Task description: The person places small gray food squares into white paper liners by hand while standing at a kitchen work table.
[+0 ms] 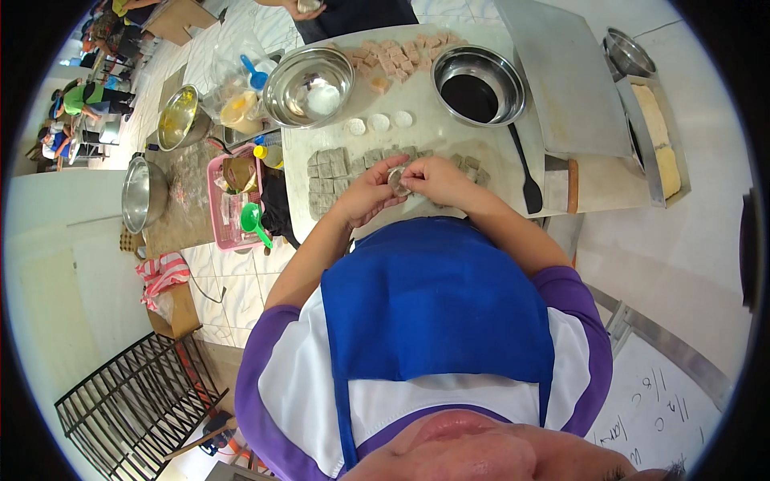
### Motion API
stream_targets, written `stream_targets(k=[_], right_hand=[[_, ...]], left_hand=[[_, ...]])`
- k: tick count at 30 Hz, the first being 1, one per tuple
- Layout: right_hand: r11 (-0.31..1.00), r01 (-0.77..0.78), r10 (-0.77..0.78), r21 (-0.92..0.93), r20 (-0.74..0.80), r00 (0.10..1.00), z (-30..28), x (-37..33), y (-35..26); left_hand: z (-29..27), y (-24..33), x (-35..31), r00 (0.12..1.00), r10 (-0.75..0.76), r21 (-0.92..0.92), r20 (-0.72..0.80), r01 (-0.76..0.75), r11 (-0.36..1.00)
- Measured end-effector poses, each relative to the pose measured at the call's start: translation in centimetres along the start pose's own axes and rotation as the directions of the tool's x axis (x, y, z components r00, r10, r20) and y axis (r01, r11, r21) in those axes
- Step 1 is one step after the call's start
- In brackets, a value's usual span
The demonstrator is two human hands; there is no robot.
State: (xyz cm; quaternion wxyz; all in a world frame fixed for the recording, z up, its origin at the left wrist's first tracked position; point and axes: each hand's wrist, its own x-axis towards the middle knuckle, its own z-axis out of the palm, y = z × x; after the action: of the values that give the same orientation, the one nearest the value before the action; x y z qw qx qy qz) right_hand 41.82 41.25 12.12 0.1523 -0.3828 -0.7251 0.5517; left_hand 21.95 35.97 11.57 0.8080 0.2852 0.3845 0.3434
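Close to the table's near edge, my left hand cradles a flattened round grey dough piece between its thumb and fingers. My right hand pinches the rim of the same piece from the other side. Around my hands lie grey dough squares, in a cut block at the left and in smaller groups behind and to the right. Three white-coated round pieces sit in a row beyond them. Pink dough squares are spread at the far side of the table.
A steel bowl with white powder stands back left; another bowl holds something dark. A black spatula lies at the right, near a metal sheet. Left of the table sits a pink basket. Another person stands opposite.
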Motion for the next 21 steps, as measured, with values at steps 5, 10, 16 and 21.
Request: stream_targets(k=[5, 10, 16, 21], right_hand=[[0.997, 0.072, -0.073, -0.016, -0.072, 0.995, 0.4, 0.2, 0.6], [0.997, 0.037, -0.04, -0.063, -0.054, 0.998, 0.2, 0.2, 0.2], [0.959, 0.178, -0.201, -0.219, -0.085, 0.976, 0.5, 0.1, 0.5], [0.937, 0.186, -0.185, -0.295, 0.03, 0.982, 0.5, -0.6, -1.5]], left_hand=[[0.0, -0.5, 0.3, 0.999, 0.026, 0.005, -0.026, -0.026, 1.0], [-0.1, -0.3, 0.1, 0.999, 0.012, -0.004, -0.03, -0.012, 1.0], [0.1, -0.6, 0.2, 1.0, 0.005, -0.034, -0.03, -0.006, 0.999], [0.0, -1.0, 0.3, 0.996, -0.031, -0.063, -0.085, 0.026, 0.998]])
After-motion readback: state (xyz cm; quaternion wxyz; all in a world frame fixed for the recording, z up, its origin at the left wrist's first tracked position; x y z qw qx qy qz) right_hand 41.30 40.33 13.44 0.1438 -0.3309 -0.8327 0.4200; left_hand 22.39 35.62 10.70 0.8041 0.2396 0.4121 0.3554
